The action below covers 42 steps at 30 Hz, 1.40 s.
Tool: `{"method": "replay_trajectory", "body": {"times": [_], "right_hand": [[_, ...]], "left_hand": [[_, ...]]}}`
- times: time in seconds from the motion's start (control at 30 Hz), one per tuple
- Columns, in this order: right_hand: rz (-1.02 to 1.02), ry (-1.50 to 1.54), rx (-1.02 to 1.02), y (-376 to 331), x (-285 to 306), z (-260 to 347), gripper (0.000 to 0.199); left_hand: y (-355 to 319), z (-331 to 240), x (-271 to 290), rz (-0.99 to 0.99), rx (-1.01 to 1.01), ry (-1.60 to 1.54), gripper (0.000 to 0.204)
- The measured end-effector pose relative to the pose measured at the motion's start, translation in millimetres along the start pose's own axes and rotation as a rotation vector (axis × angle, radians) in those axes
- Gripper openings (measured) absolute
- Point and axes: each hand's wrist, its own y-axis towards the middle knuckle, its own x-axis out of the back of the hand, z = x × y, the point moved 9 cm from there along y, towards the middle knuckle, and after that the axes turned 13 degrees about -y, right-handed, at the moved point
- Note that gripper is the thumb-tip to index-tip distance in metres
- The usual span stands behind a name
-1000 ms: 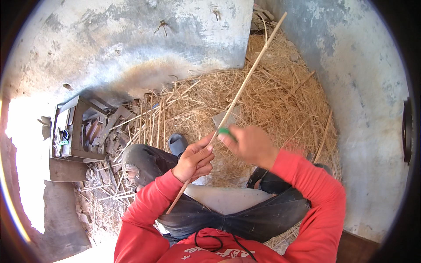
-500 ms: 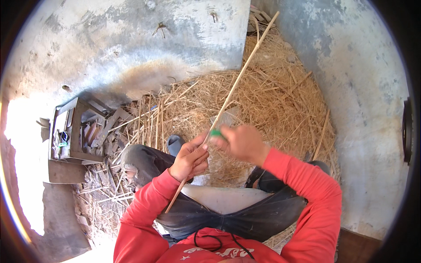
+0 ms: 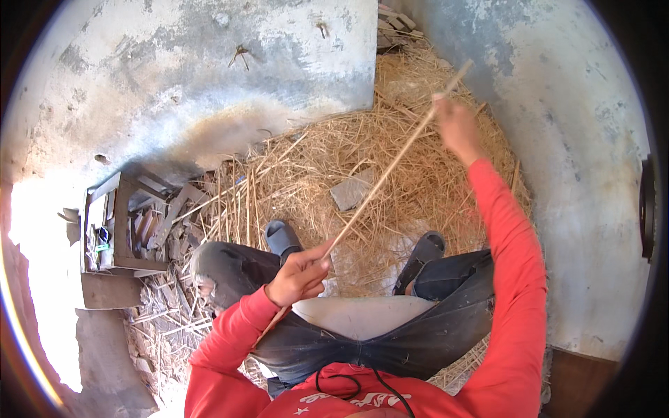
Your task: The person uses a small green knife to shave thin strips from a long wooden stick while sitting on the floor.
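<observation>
A long, thin, pale stick [image 3: 380, 184] runs slantwise from beside my left thigh up toward the far right. My left hand [image 3: 301, 275] is closed round its lower part, above my left knee, with the tail of the stick passing below the wrist. My right arm is stretched far forward. At the stick's upper part, my right hand [image 3: 458, 129] is blurred, its fingers curled at the stick. Whatever that hand grips is hidden; the green thing in it earlier does not show now. The stick's tip sticks out past the hand.
Loose straw [image 3: 411, 164] covers the floor ahead, with a flat grey slab [image 3: 352, 189] lying on it. A dark wooden frame [image 3: 125, 216] stands at the left among wood scraps. Weathered walls [image 3: 293, 63] close in ahead and right. A white rounded surface [image 3: 362, 317] lies between my thighs.
My right hand has swept forward and right along the stick, from beside my left hand to near the far tip. The stick has swung somewhat to the right and its tip sits lower.
</observation>
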Motion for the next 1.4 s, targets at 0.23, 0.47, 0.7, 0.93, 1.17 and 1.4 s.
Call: {"method": "replay_trajectory", "body": {"times": [0.23, 0.47, 0.7, 0.93, 1.17, 1.4], "right_hand": [[-0.057, -0.003, 0.291, -50, 9, 44, 0.074], [0.377, -0.231, 0.606, -172, -73, 137, 0.059], [0.161, -0.159, 0.701, -149, -65, 135, 0.054], [-0.032, -0.180, 0.609, -90, -47, 107, 0.059], [0.045, -0.216, 0.797, -146, -73, 130, 0.061], [-0.210, -0.376, 0.430, -19, -15, 38, 0.075]], "left_hand": [[18, -10, 2, -0.037, -0.063, -0.163, 0.052], [18, -14, -1, -0.039, -0.073, -0.185, 0.053], [19, -23, -6, -0.082, -0.097, -0.164, 0.054], [14, -21, 2, -0.037, -0.101, -0.136, 0.055], [10, -18, 9, -0.069, -0.115, -0.118, 0.055], [16, -6, 4, -0.048, -0.036, -0.066, 0.054]]}}
